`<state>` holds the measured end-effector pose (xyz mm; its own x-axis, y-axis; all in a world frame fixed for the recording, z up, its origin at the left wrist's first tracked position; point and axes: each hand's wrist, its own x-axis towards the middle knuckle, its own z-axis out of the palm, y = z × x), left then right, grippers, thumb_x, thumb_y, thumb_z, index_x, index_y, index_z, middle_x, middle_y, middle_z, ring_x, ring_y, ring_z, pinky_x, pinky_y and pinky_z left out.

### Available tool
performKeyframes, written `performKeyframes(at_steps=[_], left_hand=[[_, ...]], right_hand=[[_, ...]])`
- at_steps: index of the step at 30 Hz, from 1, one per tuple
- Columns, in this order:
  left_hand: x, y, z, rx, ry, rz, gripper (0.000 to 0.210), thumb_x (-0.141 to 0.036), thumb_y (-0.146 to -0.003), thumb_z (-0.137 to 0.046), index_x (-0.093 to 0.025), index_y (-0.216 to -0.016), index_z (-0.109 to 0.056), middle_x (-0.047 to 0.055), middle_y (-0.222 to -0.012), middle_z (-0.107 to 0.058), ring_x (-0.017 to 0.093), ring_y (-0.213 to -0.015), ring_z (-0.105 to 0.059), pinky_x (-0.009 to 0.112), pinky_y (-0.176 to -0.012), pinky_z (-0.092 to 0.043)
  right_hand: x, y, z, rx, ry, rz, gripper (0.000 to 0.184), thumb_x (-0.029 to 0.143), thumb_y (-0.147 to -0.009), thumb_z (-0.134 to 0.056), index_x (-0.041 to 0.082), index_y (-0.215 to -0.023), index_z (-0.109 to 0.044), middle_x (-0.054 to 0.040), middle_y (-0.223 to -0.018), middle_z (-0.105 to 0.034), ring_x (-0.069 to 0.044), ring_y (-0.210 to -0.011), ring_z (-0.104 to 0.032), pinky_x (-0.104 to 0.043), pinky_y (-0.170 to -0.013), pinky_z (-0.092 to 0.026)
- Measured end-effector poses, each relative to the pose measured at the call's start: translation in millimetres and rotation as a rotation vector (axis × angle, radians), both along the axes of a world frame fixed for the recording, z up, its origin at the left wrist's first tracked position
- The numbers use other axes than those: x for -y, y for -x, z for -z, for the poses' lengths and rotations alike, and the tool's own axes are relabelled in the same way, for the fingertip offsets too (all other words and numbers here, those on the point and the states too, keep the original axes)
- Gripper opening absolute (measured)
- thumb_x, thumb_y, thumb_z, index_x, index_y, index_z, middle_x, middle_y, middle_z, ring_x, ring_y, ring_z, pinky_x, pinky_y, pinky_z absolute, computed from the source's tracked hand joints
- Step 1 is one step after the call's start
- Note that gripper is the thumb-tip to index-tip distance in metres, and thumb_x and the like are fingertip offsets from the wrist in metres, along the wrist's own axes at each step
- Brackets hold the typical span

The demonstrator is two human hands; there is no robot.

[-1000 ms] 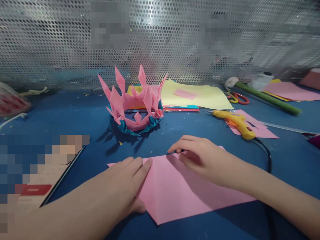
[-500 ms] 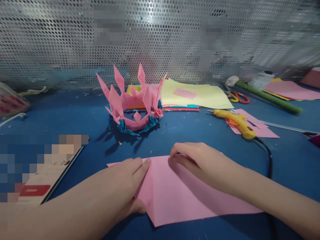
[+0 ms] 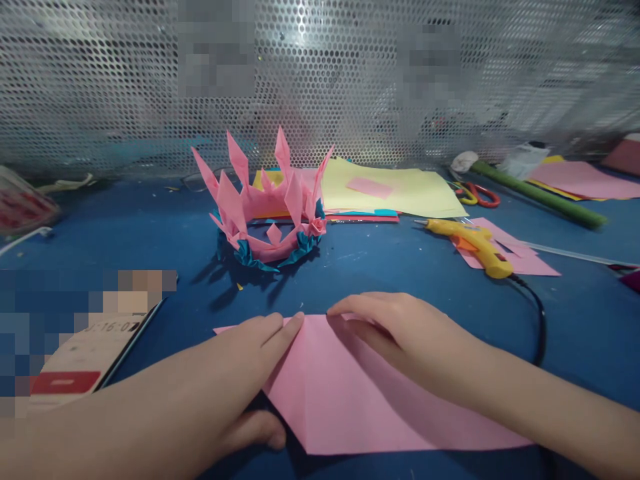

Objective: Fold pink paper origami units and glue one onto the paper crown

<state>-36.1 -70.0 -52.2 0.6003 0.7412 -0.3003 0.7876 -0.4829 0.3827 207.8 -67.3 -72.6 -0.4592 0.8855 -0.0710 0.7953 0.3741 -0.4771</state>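
A sheet of pink paper point(image 3: 345, 393) with a vertical crease lies on the blue table in front of me. My left hand point(image 3: 260, 360) presses on its left part, fingers stretched to the top edge beside the crease and thumb apart below, off the paper. Touching the same top edge a little to the right are the fingertips of my right hand point(image 3: 390, 320), its fingers extended and the palm arched over the sheet. Neither hand is wrapped round anything. Behind them stands a pink paper crown point(image 3: 263, 250) with tall points, a small rose and teal paper trim.
A yellow glue gun point(image 3: 475, 247) rests on pink scraps at the right, its black cord running toward me. Farther back are yellow paper sheets point(image 3: 415, 193), red-handled scissors point(image 3: 484, 195) and a green stem point(image 3: 540, 193). A phone point(image 3: 75, 373) lies at the left, before a perforated metal panel point(image 3: 320, 80).
My right hand's fingertips have slid left along the top edge and straightened. My left thumb has come out from the paper's lower left side; the paper has shifted slightly.
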Motion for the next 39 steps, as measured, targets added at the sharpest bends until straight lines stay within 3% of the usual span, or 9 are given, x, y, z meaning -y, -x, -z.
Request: performKeyframes(at_steps=[4, 9, 15, 22, 28, 39], left_hand=[[-0.4, -1.4, -1.0, 0.014, 0.076, -0.041, 0.072, -0.033, -0.079, -0.067, -0.016, -0.147, -0.051, 0.012, -0.138, -0.065, 0.033, -0.125, -0.06, 0.038, -0.104, -0.047], [1.2, -5.9, -5.2, 0.013, 0.057, -0.022, 0.063, -0.034, -0.082, -0.064, -0.018, -0.143, -0.056, 0.011, -0.131, -0.068, 0.032, -0.118, -0.062, 0.039, -0.101, -0.048], [8.5, -9.9, -5.8, -0.055, -0.003, 0.007, 0.07, -0.033, -0.084, -0.058, -0.006, -0.147, -0.05, 0.02, -0.139, -0.064, 0.037, -0.122, -0.06, 0.045, -0.104, -0.047], [14.4, -5.9, 2.0, -0.037, -0.052, -0.032, 0.078, -0.042, -0.081, -0.07, -0.018, -0.151, -0.047, 0.015, -0.149, -0.058, 0.038, -0.134, -0.053, 0.047, -0.109, -0.046], [10.6, -0.8, -4.0, 0.022, -0.079, 0.134, 0.068, -0.033, -0.074, -0.072, -0.027, -0.139, -0.055, 0.011, -0.136, -0.066, 0.035, -0.116, -0.066, 0.044, -0.102, -0.052], [8.4, 7.5, 2.3, 0.062, -0.083, 0.136, 0.076, -0.036, -0.075, -0.078, -0.032, -0.146, -0.049, 0.008, -0.131, -0.07, 0.032, -0.109, -0.071, 0.037, -0.093, -0.057]], right_hand=[[1.4, -0.8, 3.7, 0.042, -0.119, -0.052, 0.033, 0.01, -0.099, -0.049, 0.023, -0.114, -0.075, -0.0078, -0.1, -0.076, -0.025, -0.087, -0.073, -0.033, -0.071, -0.051], [5.9, -0.3, 3.9, 0.088, -0.149, -0.064, 0.032, 0.01, -0.098, -0.052, 0.023, -0.113, -0.076, -0.0068, -0.093, -0.078, -0.024, -0.08, -0.074, -0.031, -0.064, -0.05], [9.6, 2.3, 2.7, 0.056, -0.138, -0.028, 0.033, 0.012, -0.098, -0.049, 0.025, -0.11, -0.077, -0.0068, -0.1, -0.081, -0.026, -0.086, -0.076, -0.032, -0.069, -0.055], [12.8, 4.8, 4.6, 0.155, -0.114, -0.008, 0.036, 0.009, -0.096, -0.051, 0.025, -0.119, -0.074, -0.009, -0.115, -0.079, -0.033, -0.096, -0.077, -0.04, -0.071, -0.06], [14.6, 4.2, 3.2, 0.161, -0.163, 0.021, 0.036, 0.009, -0.096, -0.052, 0.028, -0.117, -0.074, -0.005, -0.099, -0.082, -0.025, -0.087, -0.078, -0.03, -0.068, -0.057], [15.2, 7.6, -2.9, 0.216, -0.079, 0.041, 0.034, 0.011, -0.098, -0.05, 0.028, -0.119, -0.072, -0.0054, -0.099, -0.081, -0.026, -0.088, -0.078, -0.029, -0.065, -0.054]])
